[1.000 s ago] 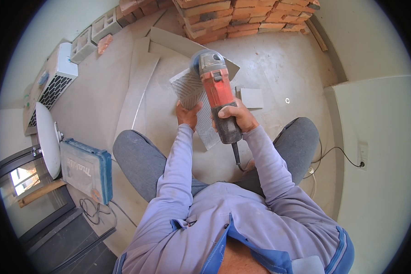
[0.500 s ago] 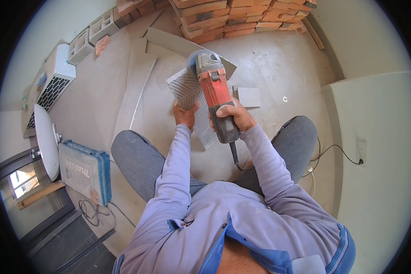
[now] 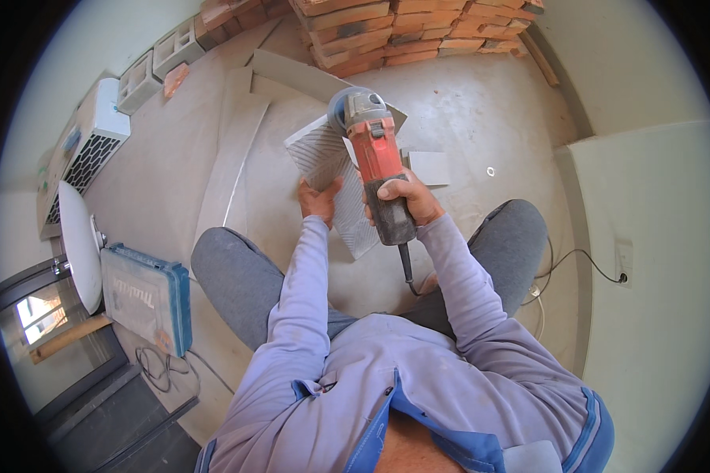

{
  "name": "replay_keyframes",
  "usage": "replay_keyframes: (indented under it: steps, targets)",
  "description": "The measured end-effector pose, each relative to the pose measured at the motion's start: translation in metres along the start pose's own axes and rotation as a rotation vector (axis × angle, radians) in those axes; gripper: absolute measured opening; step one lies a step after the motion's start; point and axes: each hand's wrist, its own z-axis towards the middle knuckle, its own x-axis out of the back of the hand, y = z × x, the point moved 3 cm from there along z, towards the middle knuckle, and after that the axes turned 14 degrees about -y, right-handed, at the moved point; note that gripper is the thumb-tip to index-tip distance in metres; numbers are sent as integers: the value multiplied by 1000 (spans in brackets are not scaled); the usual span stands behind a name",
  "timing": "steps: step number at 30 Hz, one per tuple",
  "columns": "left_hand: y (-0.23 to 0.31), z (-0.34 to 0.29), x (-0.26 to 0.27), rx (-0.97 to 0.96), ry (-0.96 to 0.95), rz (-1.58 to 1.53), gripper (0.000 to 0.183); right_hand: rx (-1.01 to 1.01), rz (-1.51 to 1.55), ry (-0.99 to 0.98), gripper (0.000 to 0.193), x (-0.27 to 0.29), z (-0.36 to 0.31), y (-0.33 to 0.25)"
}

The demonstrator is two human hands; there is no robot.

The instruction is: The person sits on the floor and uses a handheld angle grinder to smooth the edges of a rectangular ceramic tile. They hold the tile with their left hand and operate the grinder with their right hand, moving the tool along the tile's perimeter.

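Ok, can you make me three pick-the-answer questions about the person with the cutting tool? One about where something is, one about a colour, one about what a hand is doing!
1. Where is the blue tool case?
A. at the person's left
B. on the brick stack
C. at the person's right

2. What colour is the angle grinder body?
A. green
B. red
C. yellow

3. What is the left hand doing?
A. hanging free
B. gripping the tile
C. holding the cord

Answers: 1 A, it lies on the floor beside the left knee. 2 B, the housing is red above a dark handle in the right hand. 3 B, its fingers clasp the tile's edge.
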Motion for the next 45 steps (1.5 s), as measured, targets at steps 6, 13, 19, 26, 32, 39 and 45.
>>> replay_keyframes:
  steps: [6,13,19,26,32,39,45]
  targets:
    - [5,-3,-3,-47,-6,-15,44,47,135,34,41,1,-5,1]
    - [23,-5,-7,-31,38,21,42,61,28,1,50,11,-19,-15]
    - [11,8,-9,-77,-32,32,39,27,2,-3,50,-25,-13,-21]
    - [16,3,-20,-101,-77,-3,35,-2,-147,-7,47,-34,-8,-15]
    - [16,1,-13,-111,-24,57,35,-14,-90,5,46,-22,-5,-14]
    - [24,-3,-16,-103,-77,72,39,-26,-110,-24,46,-28,-3,-15]
    - [10,3,-10,-81,-18,104,34,-8,-60,2,47,-16,-4,-12]
